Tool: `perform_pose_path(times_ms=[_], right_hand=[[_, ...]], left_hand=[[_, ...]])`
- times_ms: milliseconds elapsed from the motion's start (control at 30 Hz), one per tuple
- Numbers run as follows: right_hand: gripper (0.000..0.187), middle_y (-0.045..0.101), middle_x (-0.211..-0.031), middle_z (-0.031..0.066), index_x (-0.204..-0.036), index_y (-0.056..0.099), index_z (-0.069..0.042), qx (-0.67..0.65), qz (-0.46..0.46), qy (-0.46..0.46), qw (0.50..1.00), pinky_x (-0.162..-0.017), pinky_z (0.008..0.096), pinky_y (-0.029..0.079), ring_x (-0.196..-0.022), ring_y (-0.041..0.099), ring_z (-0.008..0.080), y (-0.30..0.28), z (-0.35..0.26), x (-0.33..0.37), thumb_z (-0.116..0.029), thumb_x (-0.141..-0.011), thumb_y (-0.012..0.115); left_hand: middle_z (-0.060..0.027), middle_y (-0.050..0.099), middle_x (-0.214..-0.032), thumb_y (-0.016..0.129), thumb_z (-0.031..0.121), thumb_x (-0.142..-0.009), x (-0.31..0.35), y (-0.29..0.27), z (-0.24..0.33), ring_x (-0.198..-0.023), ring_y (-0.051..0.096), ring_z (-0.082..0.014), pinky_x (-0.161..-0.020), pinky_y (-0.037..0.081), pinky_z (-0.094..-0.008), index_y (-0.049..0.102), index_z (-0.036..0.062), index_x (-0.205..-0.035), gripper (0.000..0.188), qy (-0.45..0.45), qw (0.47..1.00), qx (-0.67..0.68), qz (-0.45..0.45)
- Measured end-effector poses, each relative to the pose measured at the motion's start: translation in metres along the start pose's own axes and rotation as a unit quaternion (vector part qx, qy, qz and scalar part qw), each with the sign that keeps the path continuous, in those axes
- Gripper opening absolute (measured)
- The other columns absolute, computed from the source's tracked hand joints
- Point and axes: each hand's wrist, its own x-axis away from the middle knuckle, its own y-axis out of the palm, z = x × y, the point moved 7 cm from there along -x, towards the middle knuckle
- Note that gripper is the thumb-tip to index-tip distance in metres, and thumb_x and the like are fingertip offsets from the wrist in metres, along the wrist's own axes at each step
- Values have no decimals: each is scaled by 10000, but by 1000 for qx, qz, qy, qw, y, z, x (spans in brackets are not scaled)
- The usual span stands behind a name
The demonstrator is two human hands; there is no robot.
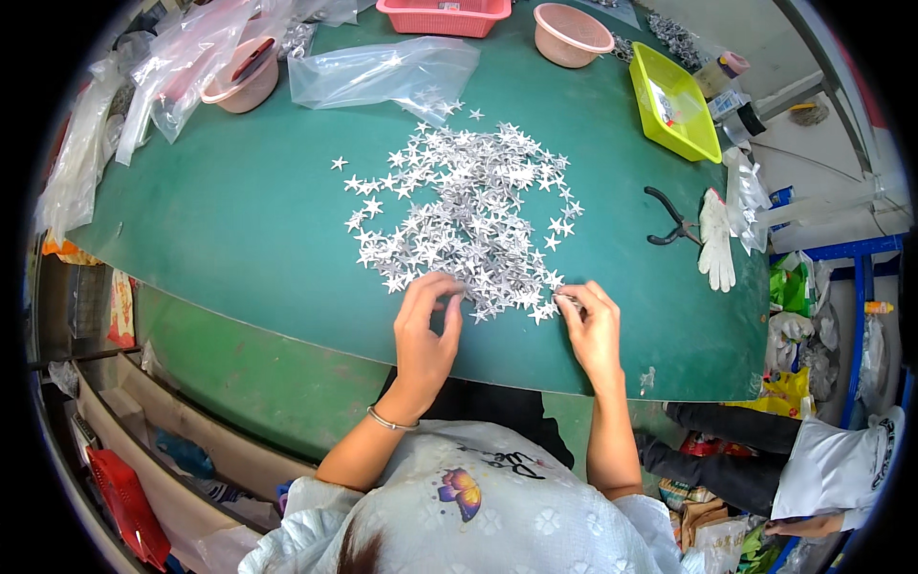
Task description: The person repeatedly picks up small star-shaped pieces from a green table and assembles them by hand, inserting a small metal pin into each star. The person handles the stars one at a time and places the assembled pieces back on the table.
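Green table (239, 230) — both grips (426, 320) (596, 330) near-closed, perhaps on stars (488, 225).

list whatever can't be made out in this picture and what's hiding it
All in the head view:
Lower stars in the pile: hidden by those on top.
What the left hand and right hand hold, if anything: too small to tell.
Far side of the pink basket: cut off by the top edge.
Upper part of the other person: cut off by the dark rim.
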Motion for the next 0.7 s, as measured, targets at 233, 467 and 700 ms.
perform_pose_path(times_ms=[233,467,700], right_hand=[[134,573,-773,123,-932,621,-37,79,-20,11,997,-557,345,442,-618,564,278,-1,-10,-15,-78,-808,589],[223,613,-844,143,-1005,592,-61,44,-10,-21,999,-630,387,470,-728,589,326,20,-40,-42,-111,-789,616],[148,615,-809,123,-919,577,-36,76,-66,-89,991,-617,375,440,-705,563,332,32,-33,-37,-78,-780,604]], left_hand=[[-115,451,-1231,605,2,-744,-27,32,17,-1141,414,-307,-974,299,-468,532,68,-1131,399,126,948,-256,-143],[-93,507,-1010,607,-27,-712,-18,32,6,-976,497,-281,-958,324,-464,587,51,-885,191,131,957,-176,-190],[-118,498,-959,608,-118,-687,-18,15,1,-831,537,-258,-727,450,-333,592,12,-866,222,69,985,-96,-123]])
